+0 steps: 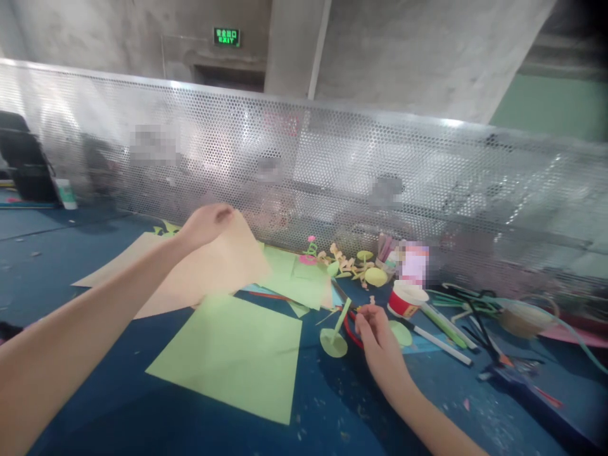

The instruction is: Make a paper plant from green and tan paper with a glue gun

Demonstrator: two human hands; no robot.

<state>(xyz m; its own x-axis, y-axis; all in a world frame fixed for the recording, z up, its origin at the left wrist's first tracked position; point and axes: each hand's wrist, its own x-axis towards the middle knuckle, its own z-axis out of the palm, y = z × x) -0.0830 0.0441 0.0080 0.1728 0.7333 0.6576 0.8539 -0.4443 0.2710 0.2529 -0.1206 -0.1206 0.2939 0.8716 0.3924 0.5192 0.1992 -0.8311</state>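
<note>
My left hand [206, 223] is closed on the upper corner of a peach paper sheet [223, 259], which is raised off the table at that edge. My right hand [382, 339] has its fingers curled together at a pair of scissors [350, 332] with red handles and dark blades pointing away from me. Just left of the scissors stands a pale green paper disc [334, 343] with an upright strip. A square green sheet [228, 358] lies flat between my hands. Beyond it are more green sheets [299, 275].
A red and white paper cup [406, 299] stands right of centre, with markers [444, 342] beside it. Paper flower pieces [349, 263] lie along the perforated metal screen [228, 164]. A tape roll [527, 316], cords and a blue tool [536, 396] are at right.
</note>
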